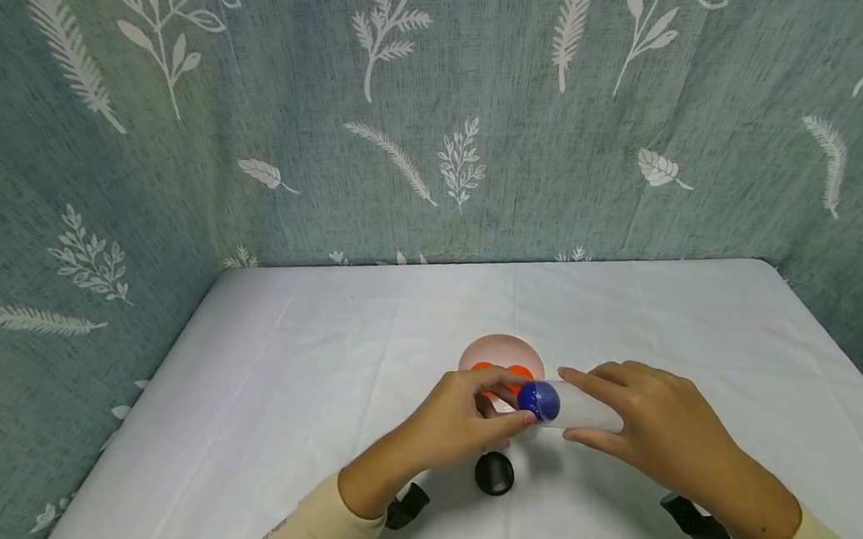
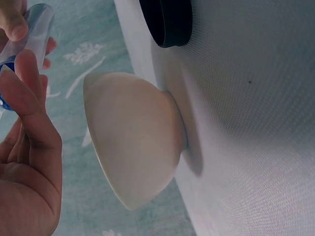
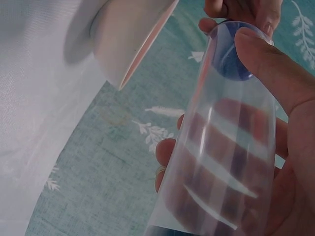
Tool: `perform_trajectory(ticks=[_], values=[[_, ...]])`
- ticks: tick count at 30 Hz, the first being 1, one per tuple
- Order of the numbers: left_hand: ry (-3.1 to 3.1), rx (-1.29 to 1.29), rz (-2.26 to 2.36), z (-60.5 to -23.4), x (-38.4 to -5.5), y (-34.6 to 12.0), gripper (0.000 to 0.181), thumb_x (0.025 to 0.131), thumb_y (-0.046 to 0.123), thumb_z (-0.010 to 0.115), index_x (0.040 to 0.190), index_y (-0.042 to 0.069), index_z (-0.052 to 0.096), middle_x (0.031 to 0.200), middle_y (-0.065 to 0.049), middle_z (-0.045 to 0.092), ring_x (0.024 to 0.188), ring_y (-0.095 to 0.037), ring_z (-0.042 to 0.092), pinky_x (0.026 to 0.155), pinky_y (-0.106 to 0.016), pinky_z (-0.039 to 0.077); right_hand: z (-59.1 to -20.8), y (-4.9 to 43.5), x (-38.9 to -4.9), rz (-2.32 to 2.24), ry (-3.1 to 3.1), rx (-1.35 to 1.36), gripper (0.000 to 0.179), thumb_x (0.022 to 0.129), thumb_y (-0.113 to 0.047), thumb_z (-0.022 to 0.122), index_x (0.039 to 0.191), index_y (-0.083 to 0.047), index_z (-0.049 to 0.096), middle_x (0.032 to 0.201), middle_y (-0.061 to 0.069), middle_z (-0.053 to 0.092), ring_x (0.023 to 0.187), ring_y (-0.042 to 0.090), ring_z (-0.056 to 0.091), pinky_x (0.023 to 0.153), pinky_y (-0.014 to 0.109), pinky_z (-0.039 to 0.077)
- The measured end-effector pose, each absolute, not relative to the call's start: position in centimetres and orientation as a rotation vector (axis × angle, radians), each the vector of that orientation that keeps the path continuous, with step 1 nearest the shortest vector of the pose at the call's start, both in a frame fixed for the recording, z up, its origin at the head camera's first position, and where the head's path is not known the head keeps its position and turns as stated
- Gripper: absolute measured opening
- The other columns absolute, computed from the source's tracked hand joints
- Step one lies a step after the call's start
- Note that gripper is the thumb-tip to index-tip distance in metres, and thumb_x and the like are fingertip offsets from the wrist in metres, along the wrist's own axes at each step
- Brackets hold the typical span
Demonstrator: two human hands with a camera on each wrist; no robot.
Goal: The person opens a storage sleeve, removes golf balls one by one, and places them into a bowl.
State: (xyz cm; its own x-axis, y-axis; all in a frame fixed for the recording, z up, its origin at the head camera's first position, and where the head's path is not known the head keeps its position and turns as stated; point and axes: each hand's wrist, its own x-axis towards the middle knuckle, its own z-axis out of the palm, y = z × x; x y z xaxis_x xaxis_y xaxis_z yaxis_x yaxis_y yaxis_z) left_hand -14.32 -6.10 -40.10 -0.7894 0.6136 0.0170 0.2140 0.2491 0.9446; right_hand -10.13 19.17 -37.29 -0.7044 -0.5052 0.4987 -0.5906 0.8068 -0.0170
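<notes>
My right hand (image 1: 655,414) grips a clear plastic tube (image 1: 586,407), fingers wrapped around one side and thumb along the other. A blue ball (image 1: 538,401) sits at the tube's left end; the right wrist view shows the ball (image 3: 230,56) just within the mouth. At that end my left hand (image 1: 449,414) pinches the ball between thumb and fingers. A dark band (image 3: 172,231) closes off the tube's other end. Behind the left hand stands a pale pink bowl (image 1: 499,348) with orange balls (image 1: 519,374) in it, partly hidden by the fingers.
A round black cap (image 1: 494,474) lies on the white-covered table (image 1: 319,377), nearer than the bowl. Leaf-patterned green cloth (image 1: 307,203) hangs behind the table and along its sides. Black straps (image 1: 406,507) show at both wrists.
</notes>
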Motion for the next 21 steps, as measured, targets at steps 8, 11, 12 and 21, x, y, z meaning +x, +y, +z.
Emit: perform_trajectory(ticks=[8, 11, 12, 21], values=[[2.197, 0.776, 1.545, -39.99, -14.28, -6.11, 0.034, 0.091, 0.026, 0.076, 0.123, 0.02, 0.067, 0.102, 0.0, 0.072, 0.068, -0.011, 0.071, 0.062, -0.03, 0.06, -37.31, 19.18, -10.14, 0.257, -2.519, 0.807, 0.064, 0.066, -0.05, 0.087, 0.124, -0.028, 0.071, 0.095, -0.001, 0.073, 0.078, 0.015, 0.069, 0.055, 0.029, 0.054], [2.214, 0.77, 1.54, -39.96, -14.23, -6.13, 0.034, 0.09, 0.028, 0.076, 0.122, 0.02, 0.067, 0.103, 0.001, 0.072, 0.069, -0.011, 0.071, 0.062, -0.028, 0.059, -37.47, 19.18, -10.21, 0.275, -2.509, 0.81, 0.063, 0.067, -0.051, 0.087, 0.124, -0.027, 0.071, 0.095, -0.001, 0.073, 0.079, 0.015, 0.069, 0.056, 0.03, 0.055], [2.226, 0.775, 1.536, -39.97, -14.23, -6.13, 0.034, 0.09, 0.028, 0.076, 0.122, 0.02, 0.068, 0.103, 0.002, 0.072, 0.069, -0.01, 0.071, 0.063, -0.028, 0.059, -37.51, 19.18, -10.23, 0.28, -2.507, 0.809, 0.062, 0.068, -0.051, 0.086, 0.123, -0.027, 0.071, 0.096, -0.001, 0.073, 0.079, 0.015, 0.069, 0.056, 0.03, 0.055], [2.292, 0.755, 1.52, -40.01, -14.21, -6.13, 0.034, 0.089, 0.03, 0.077, 0.12, 0.02, 0.069, 0.104, 0.006, 0.071, 0.064, -0.011, 0.069, 0.061, -0.027, 0.058, -37.76, 19.05, -10.4, 0.284, -2.516, 0.805, 0.062, 0.068, -0.05, 0.087, 0.123, -0.026, 0.072, 0.095, -0.002, 0.073, 0.078, 0.014, 0.069, 0.056, 0.029, 0.054]])
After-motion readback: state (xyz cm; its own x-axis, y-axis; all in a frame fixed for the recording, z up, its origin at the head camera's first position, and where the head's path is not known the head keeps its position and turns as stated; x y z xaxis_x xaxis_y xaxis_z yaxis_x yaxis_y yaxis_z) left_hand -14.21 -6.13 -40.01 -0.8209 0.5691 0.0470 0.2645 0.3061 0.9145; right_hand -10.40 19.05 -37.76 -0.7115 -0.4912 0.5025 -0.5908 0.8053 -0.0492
